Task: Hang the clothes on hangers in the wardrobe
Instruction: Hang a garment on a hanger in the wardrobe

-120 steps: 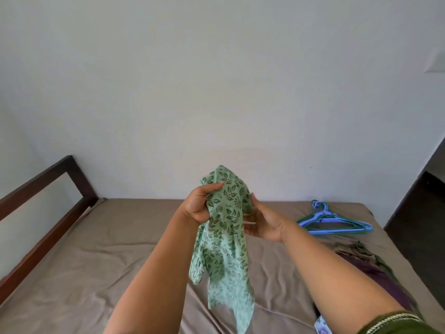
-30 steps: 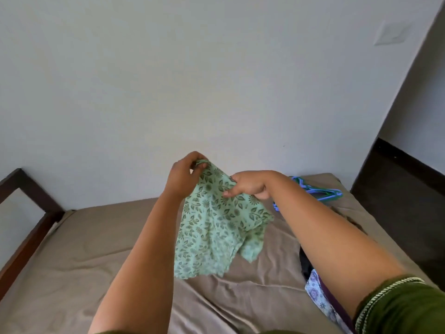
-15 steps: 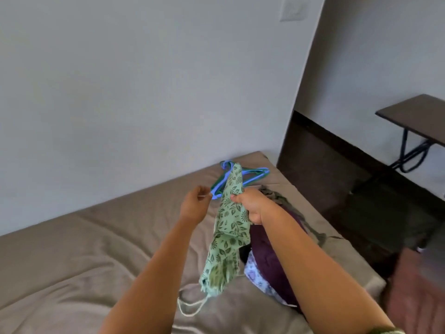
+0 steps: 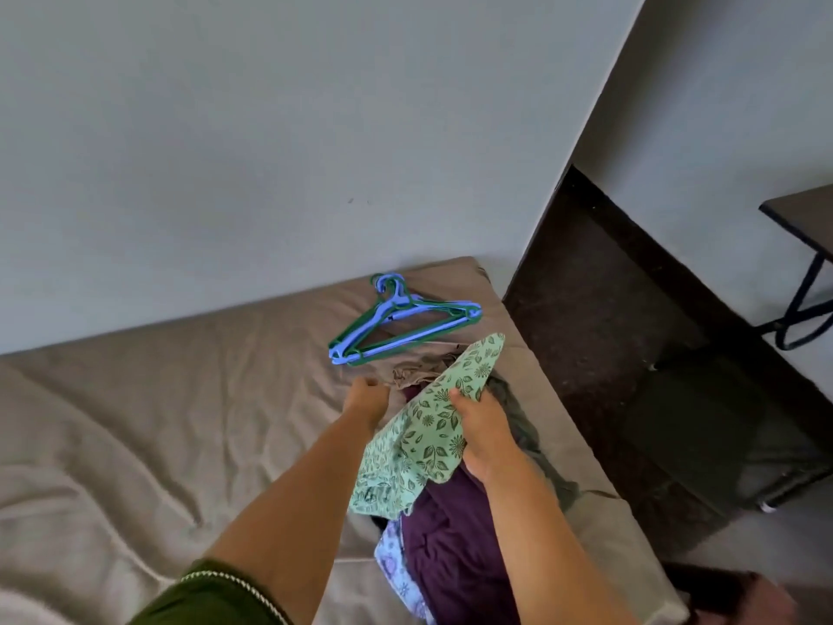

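My right hand (image 4: 482, 426) grips a light green leaf-print garment (image 4: 419, 435) that hangs over a pile of clothes on the bed. My left hand (image 4: 365, 396) reaches forward just left of the garment, apart from it, fingers loosely curled and holding nothing. A short way beyond both hands, a stack of blue and green plastic hangers (image 4: 396, 324) lies flat on the bed near the wall. The pile holds a purple garment (image 4: 455, 534), a lilac floral piece (image 4: 396, 575) and a grey-brown piece (image 4: 419, 369).
The bed has a taupe sheet (image 4: 180, 399) and runs along a grey wall. Dark floor (image 4: 631, 331) lies to the right of the bed. A dark table on black metal legs (image 4: 807, 272) stands at the right edge. No wardrobe is in view.
The view has swung right and down. My left hand has let go of the green garment and moved toward the hangers. My right hand still holds the garment, now lower over the pile.
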`<act>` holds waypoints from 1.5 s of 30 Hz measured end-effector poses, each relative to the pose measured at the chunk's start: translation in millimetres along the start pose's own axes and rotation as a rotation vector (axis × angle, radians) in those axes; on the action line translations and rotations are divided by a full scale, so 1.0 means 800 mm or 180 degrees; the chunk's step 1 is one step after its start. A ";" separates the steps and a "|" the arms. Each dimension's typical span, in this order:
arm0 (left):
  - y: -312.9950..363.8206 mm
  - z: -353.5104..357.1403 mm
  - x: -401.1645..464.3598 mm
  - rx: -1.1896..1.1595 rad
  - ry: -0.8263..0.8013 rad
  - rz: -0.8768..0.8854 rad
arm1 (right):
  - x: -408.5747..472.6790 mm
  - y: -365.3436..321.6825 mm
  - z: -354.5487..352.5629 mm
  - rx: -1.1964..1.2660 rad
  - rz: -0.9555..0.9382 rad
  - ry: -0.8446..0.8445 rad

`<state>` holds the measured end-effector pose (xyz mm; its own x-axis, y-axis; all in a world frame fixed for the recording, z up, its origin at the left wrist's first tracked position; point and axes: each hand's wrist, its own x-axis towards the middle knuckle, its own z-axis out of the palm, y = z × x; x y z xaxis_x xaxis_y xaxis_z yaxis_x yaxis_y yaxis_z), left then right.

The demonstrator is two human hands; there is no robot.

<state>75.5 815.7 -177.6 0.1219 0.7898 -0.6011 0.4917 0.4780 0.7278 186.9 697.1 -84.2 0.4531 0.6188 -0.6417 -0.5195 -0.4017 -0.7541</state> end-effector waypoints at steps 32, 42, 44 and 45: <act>-0.002 -0.010 0.165 -0.2139 -0.1277 0.0004 | 0.103 0.043 -0.009 0.0687 0.0356 0.0260; -0.052 -0.159 -0.090 -0.2735 0.0167 0.1704 | -0.075 -0.019 0.058 0.2791 0.1396 -0.1426; -0.047 -0.186 -0.138 -0.3034 0.0449 0.1725 | -0.122 -0.027 0.096 0.2770 0.1166 -0.1523; -0.042 -0.198 -0.159 -0.3003 0.0645 0.1749 | -0.148 -0.033 0.114 0.2629 0.1067 -0.1335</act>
<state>-93.1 759.9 -73.0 -0.0637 0.9911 -0.1171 -0.4500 0.0762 0.8898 80.5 695.9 24.3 -0.0209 0.8125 -0.5825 -0.9893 -0.1008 -0.1051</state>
